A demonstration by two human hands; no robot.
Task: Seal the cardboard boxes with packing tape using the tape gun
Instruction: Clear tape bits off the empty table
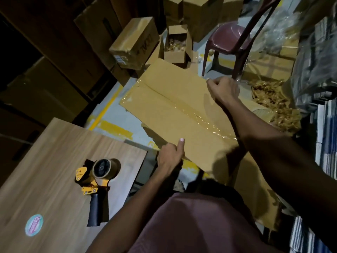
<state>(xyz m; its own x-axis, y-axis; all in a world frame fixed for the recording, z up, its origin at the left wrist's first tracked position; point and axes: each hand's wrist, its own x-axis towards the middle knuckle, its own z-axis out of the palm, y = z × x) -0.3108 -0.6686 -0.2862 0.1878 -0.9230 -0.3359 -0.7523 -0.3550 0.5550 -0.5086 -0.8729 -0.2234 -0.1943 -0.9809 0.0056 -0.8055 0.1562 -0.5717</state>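
Tape gun (96, 181) lies unheld on table (45, 161), lower left; rigid, take by black handle. Left hand (170, 155) grips near edge of cardboard box (175, 110) at mid-frame, thumb on top; right hand (223, 89) pinches far edge. Box w/ glossy tape along seam looks light, stiff; hold by edges.

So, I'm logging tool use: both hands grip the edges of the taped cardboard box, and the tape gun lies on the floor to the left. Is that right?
Not quite. The head view shows the tape gun lying on the wooden table, not the floor. The rest holds: the left hand and right hand grip edges of the taped cardboard box.
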